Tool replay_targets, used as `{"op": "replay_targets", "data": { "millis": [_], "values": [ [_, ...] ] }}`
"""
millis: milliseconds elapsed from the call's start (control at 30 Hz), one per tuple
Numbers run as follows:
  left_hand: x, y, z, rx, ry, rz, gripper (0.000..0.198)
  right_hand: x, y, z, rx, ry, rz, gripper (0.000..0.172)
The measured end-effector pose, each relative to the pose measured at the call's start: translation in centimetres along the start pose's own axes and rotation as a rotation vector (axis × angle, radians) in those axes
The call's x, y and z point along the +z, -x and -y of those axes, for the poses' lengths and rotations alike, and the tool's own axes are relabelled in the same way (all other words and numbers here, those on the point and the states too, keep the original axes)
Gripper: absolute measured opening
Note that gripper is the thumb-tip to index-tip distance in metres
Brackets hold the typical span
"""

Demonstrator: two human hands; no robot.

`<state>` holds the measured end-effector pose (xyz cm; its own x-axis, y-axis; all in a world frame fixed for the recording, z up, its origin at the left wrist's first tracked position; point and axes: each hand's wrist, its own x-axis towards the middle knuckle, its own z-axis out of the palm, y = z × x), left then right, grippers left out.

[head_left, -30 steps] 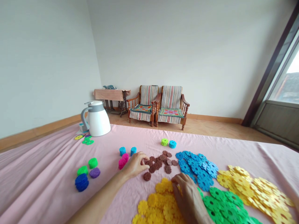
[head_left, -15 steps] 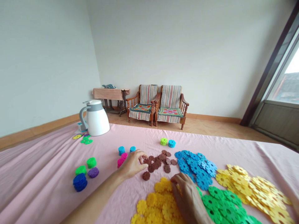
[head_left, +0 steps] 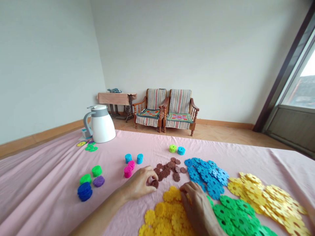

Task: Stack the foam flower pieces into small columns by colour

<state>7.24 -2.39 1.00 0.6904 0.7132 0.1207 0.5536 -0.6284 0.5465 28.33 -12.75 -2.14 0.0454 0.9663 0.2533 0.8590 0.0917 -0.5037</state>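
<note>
My left hand (head_left: 139, 184) has its thumb and fingers closed around a dark brown flower-shaped plastic disc (head_left: 154, 184), low over the cloth. A loose heap of brown flower discs (head_left: 167, 172) lies just beyond my fingertips. My right hand (head_left: 198, 205) rests at the right side of a deep-yellow pile of flower discs (head_left: 162, 218). Its fingers are curled downward, with a bit of yellow showing between them; what they grip, if anything, is hidden. Green flower discs (head_left: 237, 214) lie to the right of that hand, and blue ones (head_left: 208, 175) beyond it.
Paler yellow discs (head_left: 265, 196) spread at the right. Short stacks stand on the pink cloth (head_left: 110, 209): pink (head_left: 128, 171), light blue (head_left: 128, 158), green (head_left: 85, 179), purple (head_left: 98, 181), dark blue (head_left: 85, 191), lime (head_left: 172, 148). A white jug (head_left: 103, 126) stands at the back left.
My left hand has moved from the brown heap toward me and closed around the separate brown disc in front of it. My right hand has stayed in place.
</note>
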Motion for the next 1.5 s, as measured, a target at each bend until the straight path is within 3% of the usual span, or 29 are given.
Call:
{"op": "replay_targets", "data": {
  "millis": [167, 333, 533, 667, 867, 1067, 1500],
  "values": [
    [-0.2, -0.2, 0.2, -0.005, 0.025, -0.045, 0.028, -0.2, -0.1, 0.2, 0.008, 0.005, 0.0, 0.025],
    [-0.6, -1.8, 1.1, -0.047, -0.01, -0.141, 0.015, -0.2, 0.0, 0.3, 0.004, 0.004, -0.008, 0.025],
    [0.5, -3.6, 2.6, -0.051, -0.091, -0.115, 0.024, -0.3, 0.1, 0.3, -0.011, 0.019, -0.019, 0.025],
    [1.0, -3.9, 2.9, -0.047, -0.105, -0.115, 0.019, -0.3, 0.0, 0.4, -0.025, 0.029, -0.044, 0.025],
    [0.0, -3.1, 2.5, -0.068, -0.03, -0.146, 0.02, -0.3, 0.1, 0.4, -0.019, 0.043, -0.031, 0.024],
    [-1.4, -0.9, 0.6, -0.052, 0.079, 0.006, 0.022, -0.2, 0.0, 0.1, -0.036, 0.048, -0.033, 0.024],
    [-1.2, -0.3, -0.2, -0.018, -0.037, 0.059, 0.021, -0.1, 0.1, 0.0, -0.051, 0.035, -0.04, 0.024]
  ]
}}
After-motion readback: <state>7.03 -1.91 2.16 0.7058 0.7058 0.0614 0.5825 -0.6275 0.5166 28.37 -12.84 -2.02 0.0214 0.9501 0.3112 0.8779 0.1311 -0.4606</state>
